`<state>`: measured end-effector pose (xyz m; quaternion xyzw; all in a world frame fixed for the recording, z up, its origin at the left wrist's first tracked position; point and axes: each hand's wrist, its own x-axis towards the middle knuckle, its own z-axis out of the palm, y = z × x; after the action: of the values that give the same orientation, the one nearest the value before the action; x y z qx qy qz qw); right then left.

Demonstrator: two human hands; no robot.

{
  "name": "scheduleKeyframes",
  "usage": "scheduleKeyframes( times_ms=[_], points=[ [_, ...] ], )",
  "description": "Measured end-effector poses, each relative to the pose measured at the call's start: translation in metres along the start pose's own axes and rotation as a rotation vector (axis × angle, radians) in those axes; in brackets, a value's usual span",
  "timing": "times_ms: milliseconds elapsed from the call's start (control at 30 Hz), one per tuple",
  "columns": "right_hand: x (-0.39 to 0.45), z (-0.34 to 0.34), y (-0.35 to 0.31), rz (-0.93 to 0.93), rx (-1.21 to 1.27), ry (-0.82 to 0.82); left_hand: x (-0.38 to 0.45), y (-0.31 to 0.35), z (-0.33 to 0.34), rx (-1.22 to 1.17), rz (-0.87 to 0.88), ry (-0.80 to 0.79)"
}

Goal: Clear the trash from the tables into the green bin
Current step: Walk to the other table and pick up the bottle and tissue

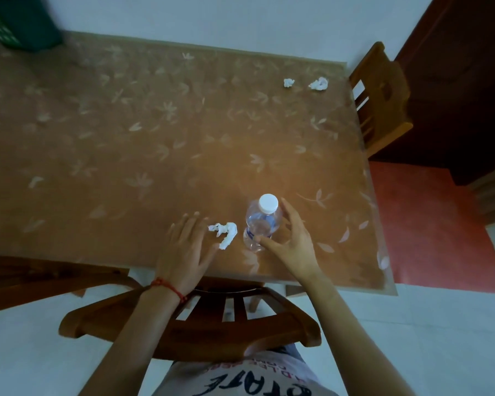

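A clear plastic bottle [260, 222] with a white cap stands near the table's front edge. My right hand [292, 238] curves around its right side, thumb touching its base, fingers spread and not closed on it. A crumpled white tissue [225, 233] lies just left of the bottle. My left hand [185, 248] lies flat and open beside that tissue, fingertips close to it. Two more crumpled tissues, one small [288, 82] and one larger [319, 84], lie at the far right of the table. The green bin [17, 24] stands at the far left corner.
The table [126, 144] has a brown leaf-patterned cover. A wooden chair [189, 324] stands between me and the front edge, another chair [380, 101] at the right end, and a third [26, 281] at the lower left. A dark wooden door [463, 81] is at right.
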<state>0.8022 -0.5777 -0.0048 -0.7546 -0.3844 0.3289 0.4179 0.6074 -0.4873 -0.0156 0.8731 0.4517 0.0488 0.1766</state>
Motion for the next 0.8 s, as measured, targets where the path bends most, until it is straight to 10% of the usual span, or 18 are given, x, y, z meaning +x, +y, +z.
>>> scheduleKeyframes(
  times_ms=[800],
  points=[
    [0.002,-0.030,0.024,0.204,0.170,0.066,0.057,0.012,0.033,-0.553,-0.467,-0.280]
  ],
)
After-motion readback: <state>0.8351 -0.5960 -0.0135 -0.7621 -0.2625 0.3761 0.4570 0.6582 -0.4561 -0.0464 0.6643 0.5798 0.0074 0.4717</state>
